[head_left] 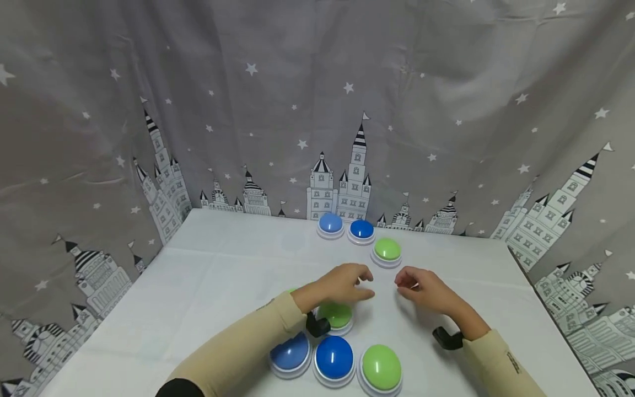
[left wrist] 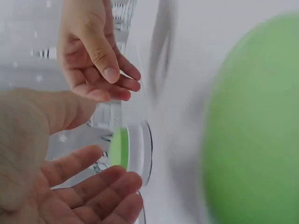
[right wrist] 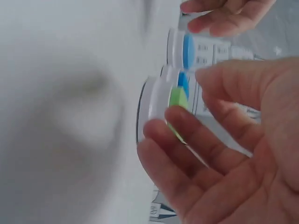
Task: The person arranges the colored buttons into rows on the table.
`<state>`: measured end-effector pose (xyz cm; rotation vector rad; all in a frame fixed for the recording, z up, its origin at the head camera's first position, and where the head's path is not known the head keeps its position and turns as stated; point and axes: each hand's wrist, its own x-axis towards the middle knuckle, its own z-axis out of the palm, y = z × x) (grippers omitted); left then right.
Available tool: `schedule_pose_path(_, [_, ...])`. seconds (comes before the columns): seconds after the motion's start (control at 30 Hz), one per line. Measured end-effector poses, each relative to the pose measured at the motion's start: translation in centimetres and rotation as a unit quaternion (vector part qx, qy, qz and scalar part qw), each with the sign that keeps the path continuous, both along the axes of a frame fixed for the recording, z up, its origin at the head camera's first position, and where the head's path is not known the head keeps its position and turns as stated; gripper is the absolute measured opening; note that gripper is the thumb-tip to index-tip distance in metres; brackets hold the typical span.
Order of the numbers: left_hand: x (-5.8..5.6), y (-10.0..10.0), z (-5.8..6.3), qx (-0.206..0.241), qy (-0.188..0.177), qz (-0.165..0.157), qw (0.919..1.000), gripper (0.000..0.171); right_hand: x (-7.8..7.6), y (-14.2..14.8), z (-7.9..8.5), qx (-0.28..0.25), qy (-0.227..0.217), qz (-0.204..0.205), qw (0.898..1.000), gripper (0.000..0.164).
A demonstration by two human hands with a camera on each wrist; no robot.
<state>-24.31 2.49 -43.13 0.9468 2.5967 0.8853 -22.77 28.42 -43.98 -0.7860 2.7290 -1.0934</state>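
My left hand [head_left: 343, 284] hovers over the middle of the white table with its fingers loosely bent and nothing between them. Below its wrist is a green dome button [head_left: 335, 315] on a white base, partly covered by the sleeve and wrist camera; in the left wrist view this green dome [left wrist: 261, 126] looms large. Facing it across a gap, my right hand [head_left: 429, 289] has softly curved fingers and holds nothing. Just beyond both hands stands another green dome button [head_left: 387, 249], which the right wrist view shows behind the fingertips [right wrist: 159, 161]. Neither hand touches a button.
At the far edge sit a light blue button [head_left: 330, 224] and a dark blue one [head_left: 361, 229]. Nearest me, a row holds a blue button [head_left: 290, 353], a darker blue one [head_left: 334, 357] and a green one [head_left: 381, 367]. A grey castle-print curtain [head_left: 278, 110] hangs behind the table [head_left: 208, 264].
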Motion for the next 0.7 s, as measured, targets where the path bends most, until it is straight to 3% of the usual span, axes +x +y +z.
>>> schedule_pose_path(0.17, [-4.6,1.8,-0.6,0.016,0.011,0.051,0.9985,0.042,-3.6,0.4,-1.2,-0.021,-0.005,-0.088,0.996,0.024])
schedule_pose_path(0.27, [-6.5,2.8,-1.0,0.024,0.011,0.073,0.9970,0.046,-5.2,0.6,-1.6,-0.036,-0.022,-0.122,0.992,0.033])
schedule_pose_path(0.47, [-8.4,4.4,-2.1,0.042,0.008,0.106,0.9934,0.059,-7.1,0.2,-2.6,-0.055,-0.039,-0.143,0.987,0.052])
schedule_pose_path(0.7, [-9.7,5.4,-3.8,0.058,0.022,0.107,0.9923,0.062,-7.9,-0.6,-3.5,-0.029,-0.032,-0.175,0.984,0.059])
